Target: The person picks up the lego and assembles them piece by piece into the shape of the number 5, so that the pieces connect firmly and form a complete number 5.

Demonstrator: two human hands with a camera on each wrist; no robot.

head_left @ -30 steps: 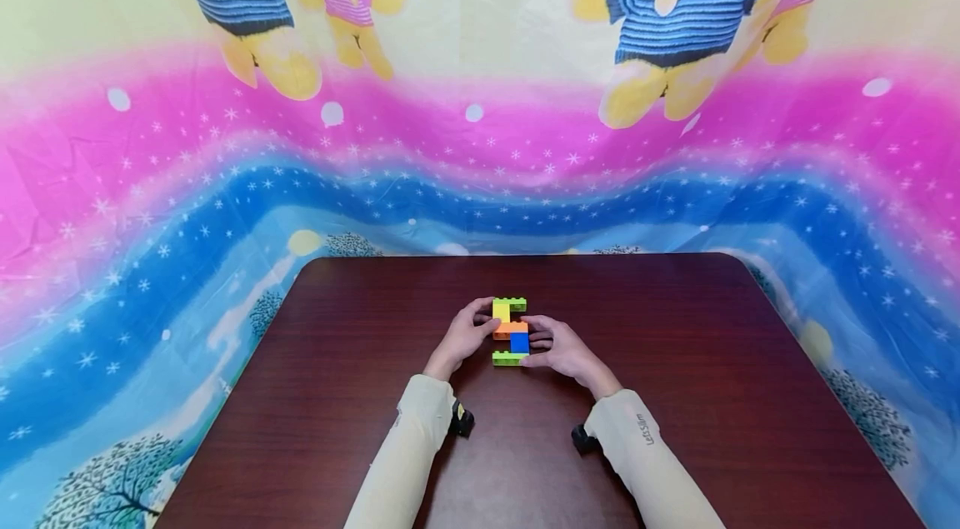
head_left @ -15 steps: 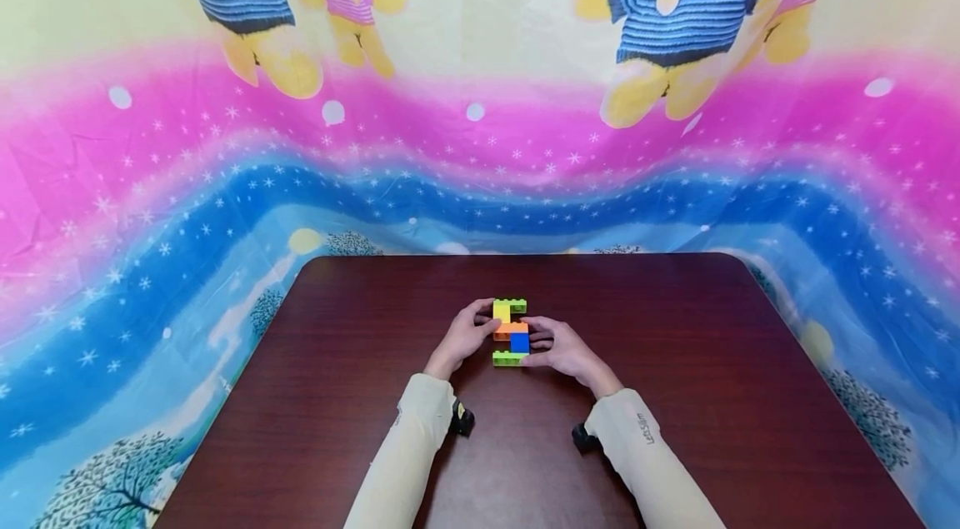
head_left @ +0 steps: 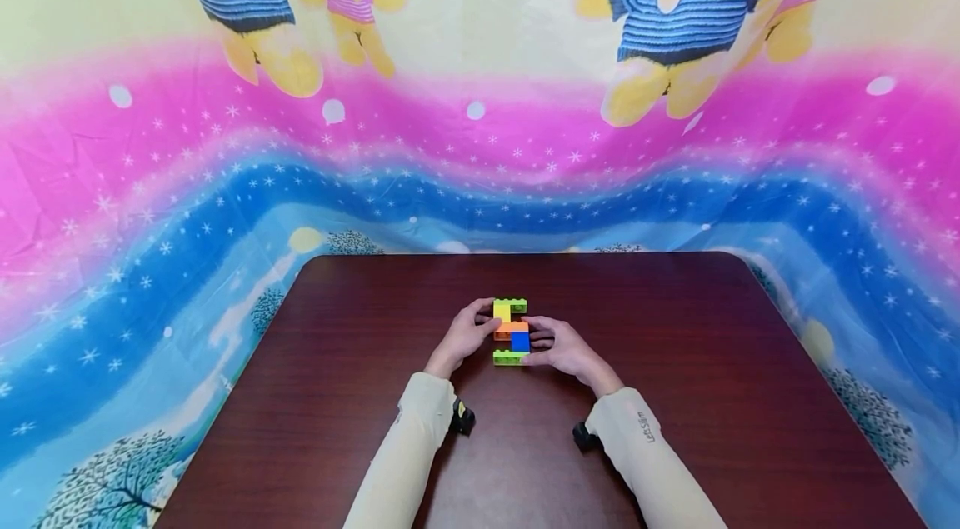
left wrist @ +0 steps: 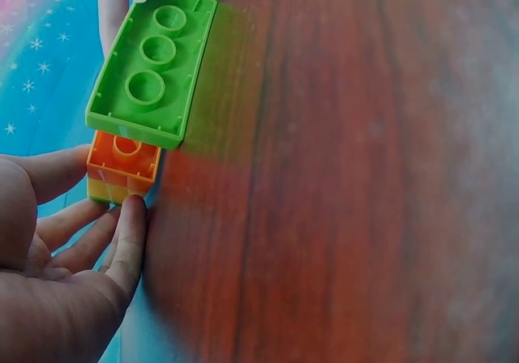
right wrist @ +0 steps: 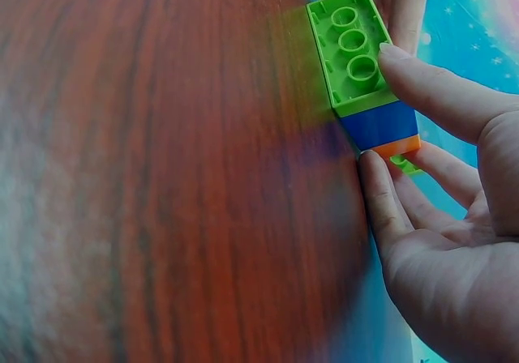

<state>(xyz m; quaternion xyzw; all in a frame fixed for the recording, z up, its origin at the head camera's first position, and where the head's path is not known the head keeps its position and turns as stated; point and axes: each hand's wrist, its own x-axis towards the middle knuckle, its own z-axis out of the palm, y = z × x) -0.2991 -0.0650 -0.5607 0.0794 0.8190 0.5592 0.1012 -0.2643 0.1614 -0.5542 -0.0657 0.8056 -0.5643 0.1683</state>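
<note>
A stack of joined toy building bricks lies on its side on the table, between both hands. In the head view it runs from a lime-green brick (head_left: 517,306) at the far end through a yellow brick (head_left: 502,313), an orange brick (head_left: 510,327) and a blue brick (head_left: 520,342) to a near green brick (head_left: 507,358). My left hand (head_left: 461,341) holds the yellow and orange part from the left. From the right, my right hand (head_left: 566,352) grips around the blue brick, its thumb at the near green brick. Hollow round tubes show on that green brick's underside (left wrist: 154,55).
The dark brown wooden table (head_left: 345,329) has rounded far corners. Behind it hangs a colourful cloth (head_left: 480,162) printed with teddy bears. Black wrist cameras (head_left: 462,418) sit at both cream sleeves (head_left: 408,446).
</note>
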